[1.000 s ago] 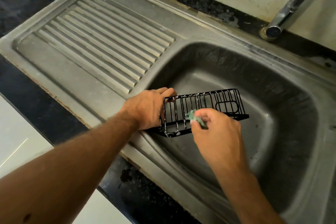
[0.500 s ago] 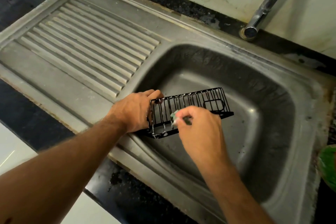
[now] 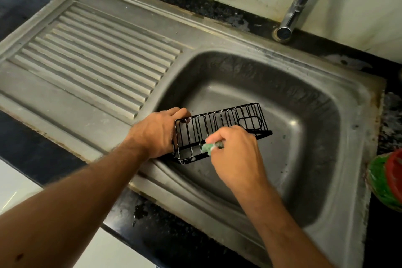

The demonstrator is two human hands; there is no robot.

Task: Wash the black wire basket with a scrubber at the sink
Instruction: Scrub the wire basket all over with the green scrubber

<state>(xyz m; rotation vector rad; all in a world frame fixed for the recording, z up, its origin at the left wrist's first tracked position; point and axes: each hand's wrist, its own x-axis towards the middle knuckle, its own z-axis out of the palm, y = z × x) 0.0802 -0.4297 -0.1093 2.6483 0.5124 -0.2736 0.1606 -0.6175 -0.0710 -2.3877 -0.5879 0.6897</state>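
Left hand [image 3: 155, 135] grips basket [image 3: 219, 130] at 9 o'clock end; right hand [image 3: 237, 150] fingers pinching scrubber [image 3: 208, 147] — work w/ short strokes bar by bar, over sink [image 3: 326, 141].

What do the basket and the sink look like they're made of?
Basket: thin metal wire, it seems, with a glossy black coating; the rods are slender and shine where wet. Sink: probably stainless steel with a dull brushed finish; grey, soft reflections, pressed ribs on the drainer.
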